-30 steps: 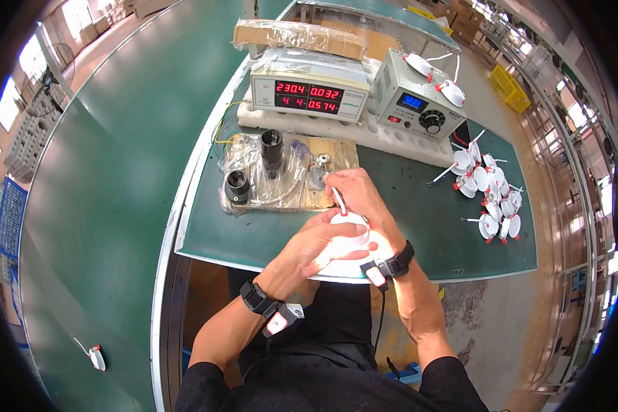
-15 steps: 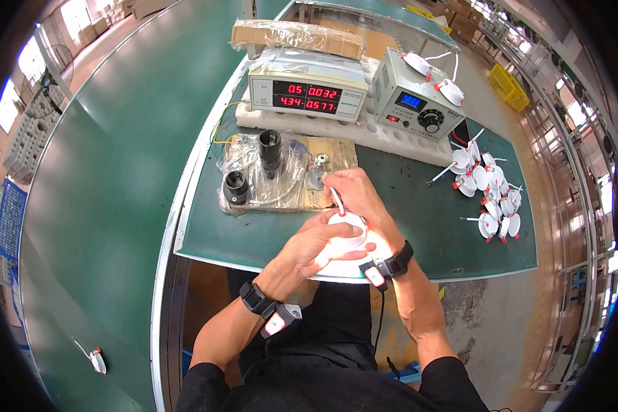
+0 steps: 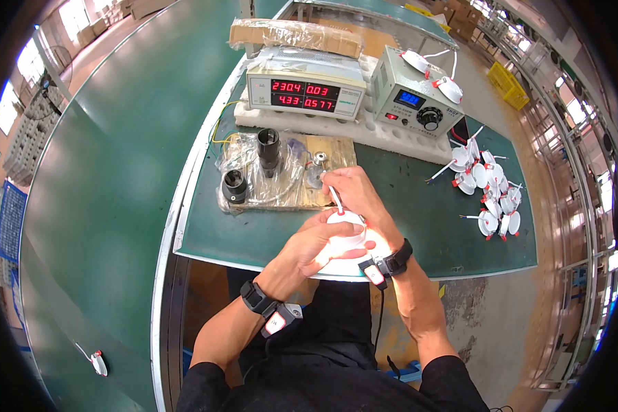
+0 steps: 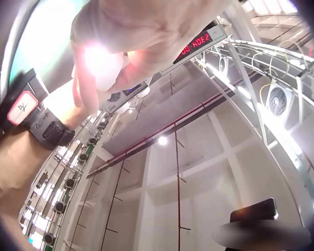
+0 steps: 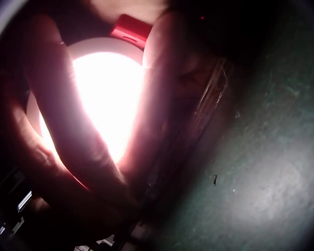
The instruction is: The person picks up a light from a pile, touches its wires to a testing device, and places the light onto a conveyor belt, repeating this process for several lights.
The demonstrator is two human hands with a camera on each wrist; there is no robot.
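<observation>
My left hand (image 3: 312, 246) holds a round white downlight (image 3: 339, 219) with red clips, its thumb across the back. In the right wrist view the face of the downlight (image 5: 109, 89) glows brightly between the fingers. A short white cable (image 3: 336, 198) rises from it to my right hand (image 3: 360, 198), which pinches the cable near its end. Those fingertips are right at a grey metal disc (image 3: 314, 178) on a wooden board (image 3: 338, 149). Beyond the disc stands a small round metal knob (image 3: 319, 158). The wire tips are hidden by the fingers.
Two black sockets (image 3: 268, 145) stand on the plastic-wrapped board. Behind, a meter (image 3: 305, 96) with red digits and a dial box (image 3: 419, 99) sit on white foam (image 3: 364, 132). Two downlights (image 3: 450, 90) lie on the box, several (image 3: 481, 180) at right, one (image 3: 99, 363) at far left.
Both hands keep their hold and the downlight stays lit. The meter's upper left reading goes from 230.4 to 0.5 and back to 230.4; the view shifts slightly.
</observation>
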